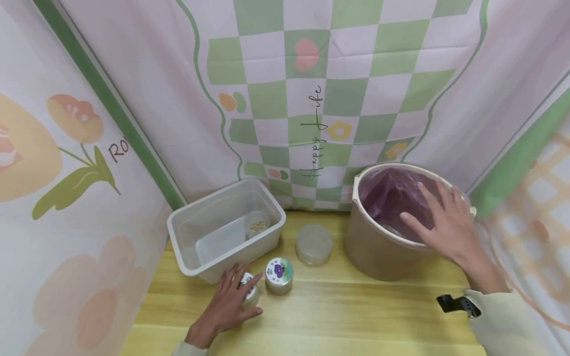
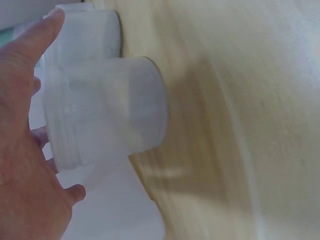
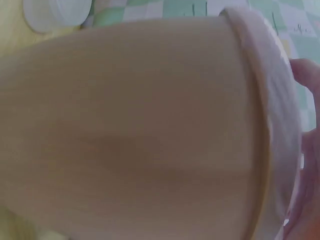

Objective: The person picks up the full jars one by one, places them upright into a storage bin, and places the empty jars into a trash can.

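My left hand [image 1: 227,305] reaches over a small clear jar [image 1: 252,298] with a printed lid. Its fingers are spread around the lid, and the left wrist view shows the jar's see-through side [image 2: 112,107] upright on the table. Beside it stands a second jar [image 1: 279,279], its lid printed with a purple flower. Over the mouth of a beige bin [image 1: 378,257], lined with a purple bag [image 1: 378,190], hovers my right hand [image 1: 450,225], fingers spread and holding nothing. In the right wrist view the bin's wall [image 3: 135,125] hides most of the scene.
At the back left sits a grey-white rectangular tub [image 1: 180,247]; a small clear cup [image 1: 257,225] with grain-like bits lies inside it. Between tub and bin stands a round translucent container [image 1: 313,245]. A checkered cloth [image 1: 307,99] hangs behind the wooden table [image 1: 338,316].
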`<action>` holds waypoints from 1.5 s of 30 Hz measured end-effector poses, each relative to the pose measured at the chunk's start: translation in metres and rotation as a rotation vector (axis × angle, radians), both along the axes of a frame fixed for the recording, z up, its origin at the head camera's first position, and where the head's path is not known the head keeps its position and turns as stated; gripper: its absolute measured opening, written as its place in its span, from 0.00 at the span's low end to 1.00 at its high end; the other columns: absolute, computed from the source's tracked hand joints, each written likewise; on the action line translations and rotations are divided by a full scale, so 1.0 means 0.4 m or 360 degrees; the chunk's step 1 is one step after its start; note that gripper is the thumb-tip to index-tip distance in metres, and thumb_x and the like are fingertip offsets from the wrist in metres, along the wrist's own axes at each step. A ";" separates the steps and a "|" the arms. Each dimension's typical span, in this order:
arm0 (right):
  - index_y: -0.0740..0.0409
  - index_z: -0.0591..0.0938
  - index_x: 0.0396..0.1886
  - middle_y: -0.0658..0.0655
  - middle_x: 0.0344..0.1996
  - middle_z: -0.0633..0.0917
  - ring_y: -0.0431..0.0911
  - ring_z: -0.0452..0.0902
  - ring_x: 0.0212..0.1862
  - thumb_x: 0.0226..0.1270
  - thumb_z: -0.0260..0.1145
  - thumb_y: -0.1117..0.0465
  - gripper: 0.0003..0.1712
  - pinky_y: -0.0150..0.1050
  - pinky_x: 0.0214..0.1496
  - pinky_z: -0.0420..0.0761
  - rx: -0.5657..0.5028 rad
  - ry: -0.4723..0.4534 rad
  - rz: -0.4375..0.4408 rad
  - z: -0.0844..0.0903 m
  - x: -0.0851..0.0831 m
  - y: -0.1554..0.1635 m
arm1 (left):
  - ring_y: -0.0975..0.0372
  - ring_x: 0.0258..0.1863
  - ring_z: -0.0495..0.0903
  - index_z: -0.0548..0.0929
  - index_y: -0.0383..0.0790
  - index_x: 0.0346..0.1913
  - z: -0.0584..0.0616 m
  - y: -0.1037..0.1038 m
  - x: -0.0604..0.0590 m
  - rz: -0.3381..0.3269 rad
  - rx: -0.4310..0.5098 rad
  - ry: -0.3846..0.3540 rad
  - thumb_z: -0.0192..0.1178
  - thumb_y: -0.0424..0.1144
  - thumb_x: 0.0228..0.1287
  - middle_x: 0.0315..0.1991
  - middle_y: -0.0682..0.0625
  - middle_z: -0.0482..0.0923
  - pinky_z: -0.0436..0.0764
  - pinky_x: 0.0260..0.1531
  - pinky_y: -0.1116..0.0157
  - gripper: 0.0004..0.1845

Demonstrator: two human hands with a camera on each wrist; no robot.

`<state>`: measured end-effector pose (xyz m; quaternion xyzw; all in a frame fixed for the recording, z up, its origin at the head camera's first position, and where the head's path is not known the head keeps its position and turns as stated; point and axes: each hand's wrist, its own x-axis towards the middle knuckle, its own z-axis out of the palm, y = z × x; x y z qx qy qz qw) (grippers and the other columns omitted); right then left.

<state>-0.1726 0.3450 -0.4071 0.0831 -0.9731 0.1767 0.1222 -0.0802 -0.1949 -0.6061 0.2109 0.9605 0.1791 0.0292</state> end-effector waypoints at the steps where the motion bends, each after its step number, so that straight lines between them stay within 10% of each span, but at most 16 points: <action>1: 0.53 0.53 0.91 0.70 0.89 0.42 0.78 0.30 0.86 0.79 0.62 0.36 0.53 0.85 0.80 0.35 0.0011 0.0001 -0.0007 -0.002 -0.001 0.011 | 0.36 0.88 0.47 0.66 0.60 0.85 -0.004 -0.001 0.001 0.0010 0.0013 0.0007 0.71 0.68 0.66 0.89 0.38 0.49 0.51 0.84 0.32 0.49; 25: 0.54 0.43 0.92 0.66 0.87 0.25 0.83 0.20 0.82 0.87 0.53 0.43 0.47 0.92 0.69 0.29 -0.0205 -0.0151 -0.0089 -0.055 -0.011 0.153 | 0.38 0.85 0.58 0.67 0.52 0.85 -0.059 -0.024 0.024 0.0139 0.0312 -0.0051 0.84 0.53 0.57 0.91 0.42 0.43 0.73 0.74 0.33 0.54; 45: 0.58 0.42 0.91 0.72 0.86 0.26 0.89 0.26 0.79 0.89 0.47 0.40 0.46 0.88 0.74 0.27 0.0010 -0.0309 -0.0027 -0.052 -0.012 0.161 | 0.37 0.83 0.62 0.60 0.62 0.88 -0.084 -0.020 0.041 0.0286 0.0468 -0.0009 0.81 0.43 0.62 0.91 0.47 0.44 0.82 0.65 0.33 0.55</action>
